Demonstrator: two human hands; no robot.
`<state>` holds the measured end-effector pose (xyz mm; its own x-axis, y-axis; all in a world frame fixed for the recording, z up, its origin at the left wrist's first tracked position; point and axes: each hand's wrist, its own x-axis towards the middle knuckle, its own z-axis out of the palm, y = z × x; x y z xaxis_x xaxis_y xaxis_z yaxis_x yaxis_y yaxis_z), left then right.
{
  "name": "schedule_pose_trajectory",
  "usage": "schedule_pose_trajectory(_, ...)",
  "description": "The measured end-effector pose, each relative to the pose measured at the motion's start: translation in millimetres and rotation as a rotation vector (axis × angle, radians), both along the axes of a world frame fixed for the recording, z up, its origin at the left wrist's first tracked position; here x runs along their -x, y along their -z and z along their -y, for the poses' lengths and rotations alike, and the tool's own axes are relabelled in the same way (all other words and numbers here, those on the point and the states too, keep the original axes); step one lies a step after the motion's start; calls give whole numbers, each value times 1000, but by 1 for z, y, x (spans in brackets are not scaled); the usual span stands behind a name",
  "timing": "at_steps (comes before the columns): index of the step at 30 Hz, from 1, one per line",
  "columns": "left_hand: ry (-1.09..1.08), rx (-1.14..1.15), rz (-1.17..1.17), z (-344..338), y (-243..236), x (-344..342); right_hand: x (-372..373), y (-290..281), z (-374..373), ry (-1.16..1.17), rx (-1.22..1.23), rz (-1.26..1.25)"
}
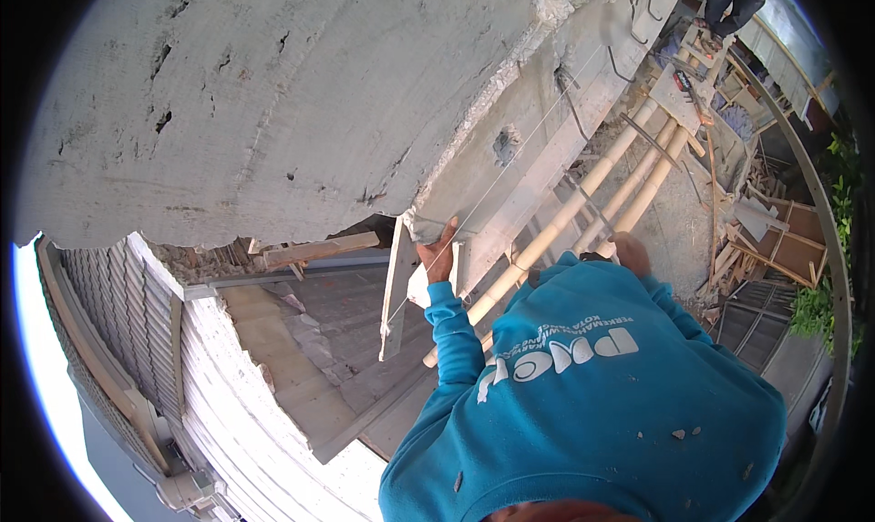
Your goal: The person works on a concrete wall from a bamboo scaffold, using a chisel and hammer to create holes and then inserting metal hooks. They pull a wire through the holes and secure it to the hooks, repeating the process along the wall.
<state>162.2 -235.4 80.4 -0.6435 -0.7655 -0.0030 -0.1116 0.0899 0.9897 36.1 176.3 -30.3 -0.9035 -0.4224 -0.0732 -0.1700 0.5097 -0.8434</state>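
Bare hands at the end of a concrete beam, as I view them from above. The left hand [438, 256] is raised ahead of the chest, its forearm rising almost straight out of a bunched teal sleeve [448, 326], the elbow bent and set out to the left. Its fingers [450, 231] point upward at the lower end of the concrete beam [497, 162], which runs diagonally toward the upper right; one finger stands extended beside a taut string [536, 135]. I cannot tell whether these fingers grasp the beam's edge or only press against it. A wooden strip [396, 294] hangs just left of the hand, and a shorter wooden piece [458, 262] stands just right of it. The right hand [631, 254] is lower and nearer the body, its wrist partly hidden by the teal sweatshirt [592, 367]; the hand appears rounded, yet I cannot tell whether its fingers are clenched, released or holding something. It lies near the bamboo poles [583, 185], which slant below the beam. At the upper right I note another person's legs [732, 7], well apart from both hands.
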Motion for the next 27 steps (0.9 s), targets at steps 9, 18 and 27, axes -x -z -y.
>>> schedule_pose_trajectory(9,48,431,749,-36,3,-78,7,-71,52,-67,232,267)
schedule_pose_trajectory(18,522,67,365,-92,-242,-81,8,-58,117,-214,467,363)
schedule_pose_trajectory(27,-47,566,414,-20,-255,-25,-7,-78,195,-330,645,445)
